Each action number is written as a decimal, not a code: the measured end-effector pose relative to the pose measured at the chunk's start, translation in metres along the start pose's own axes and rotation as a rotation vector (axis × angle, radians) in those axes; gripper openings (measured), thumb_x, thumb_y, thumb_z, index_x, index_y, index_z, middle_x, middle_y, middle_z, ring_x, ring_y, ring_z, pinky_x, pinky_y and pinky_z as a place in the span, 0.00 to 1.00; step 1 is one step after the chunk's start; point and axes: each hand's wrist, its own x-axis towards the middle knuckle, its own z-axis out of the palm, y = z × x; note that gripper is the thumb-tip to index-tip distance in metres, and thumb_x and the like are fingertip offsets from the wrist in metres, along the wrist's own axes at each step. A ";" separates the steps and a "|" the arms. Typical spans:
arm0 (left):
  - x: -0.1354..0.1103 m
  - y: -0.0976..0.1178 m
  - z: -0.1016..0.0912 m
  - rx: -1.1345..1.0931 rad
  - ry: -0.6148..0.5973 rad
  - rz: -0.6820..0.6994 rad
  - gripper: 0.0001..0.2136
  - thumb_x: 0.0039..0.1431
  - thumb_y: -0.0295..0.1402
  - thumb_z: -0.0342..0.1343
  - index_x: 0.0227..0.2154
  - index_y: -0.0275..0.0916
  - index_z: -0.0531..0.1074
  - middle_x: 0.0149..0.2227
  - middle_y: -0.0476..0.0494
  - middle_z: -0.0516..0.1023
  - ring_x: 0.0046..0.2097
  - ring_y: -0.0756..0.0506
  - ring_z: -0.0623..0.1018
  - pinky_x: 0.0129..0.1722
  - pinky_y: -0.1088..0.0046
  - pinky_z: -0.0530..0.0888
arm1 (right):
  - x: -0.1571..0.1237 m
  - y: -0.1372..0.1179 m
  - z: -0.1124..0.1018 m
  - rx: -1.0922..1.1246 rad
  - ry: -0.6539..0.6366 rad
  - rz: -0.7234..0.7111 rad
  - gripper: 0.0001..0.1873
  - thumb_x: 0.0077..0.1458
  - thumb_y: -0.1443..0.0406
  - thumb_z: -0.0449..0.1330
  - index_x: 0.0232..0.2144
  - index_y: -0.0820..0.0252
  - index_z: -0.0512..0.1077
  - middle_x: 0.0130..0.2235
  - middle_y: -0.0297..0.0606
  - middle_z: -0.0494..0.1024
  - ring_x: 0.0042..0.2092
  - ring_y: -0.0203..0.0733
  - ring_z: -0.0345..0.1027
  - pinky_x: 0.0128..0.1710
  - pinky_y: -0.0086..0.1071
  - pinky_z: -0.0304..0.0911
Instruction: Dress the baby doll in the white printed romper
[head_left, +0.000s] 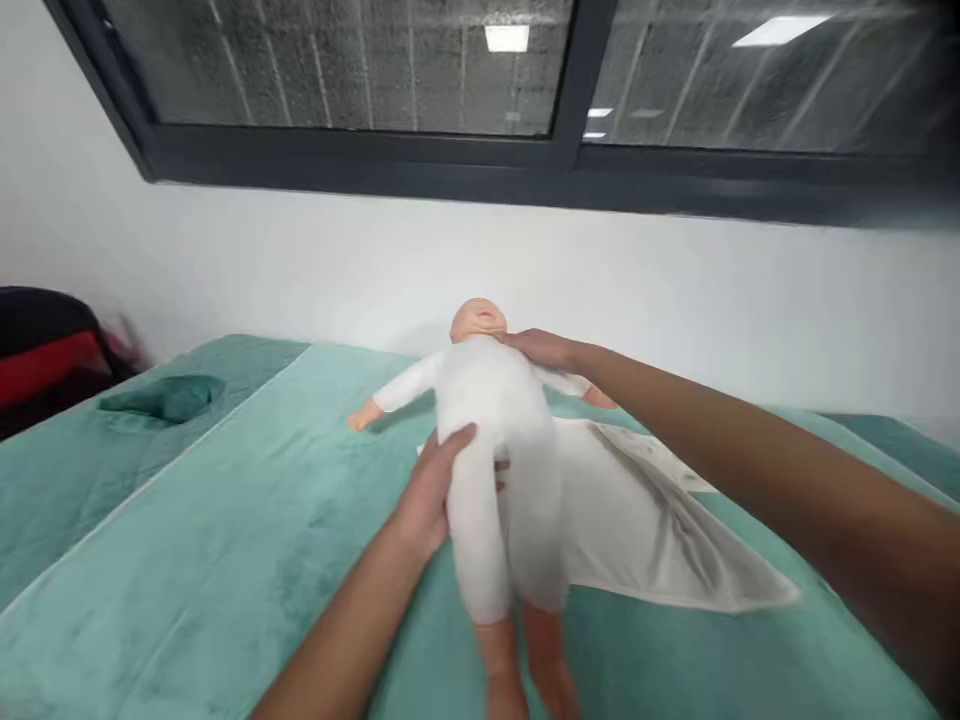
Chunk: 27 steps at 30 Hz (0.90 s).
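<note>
A baby doll (491, 420) in a white bodysuit lies face up, lifted a little above a teal bed cover (225, 560). My left hand (435, 490) is closed round the doll's hip and upper leg. At the doll's neck and shoulder, my right hand (544, 348) cups it from behind; its fingers are mostly hidden. The doll's arms stretch out sideways and its bare feet point toward me. A white cloth (645, 520) lies spread under and to the right of the doll.
A folded teal cloth (169, 397) lies on the bed at the left. A dark and red bag or seat (45, 350) stands at the far left edge. A white wall and a dark-framed window (525, 120) are behind the bed.
</note>
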 end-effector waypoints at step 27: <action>0.064 -0.106 0.035 1.746 0.121 0.734 0.14 0.64 0.28 0.43 0.44 0.36 0.73 0.46 0.36 0.77 0.48 0.39 0.75 0.44 0.63 0.71 | -0.045 0.037 0.067 -0.648 -0.192 -0.223 0.26 0.55 0.43 0.54 0.45 0.52 0.74 0.48 0.40 0.78 0.46 0.50 0.72 0.41 0.38 0.63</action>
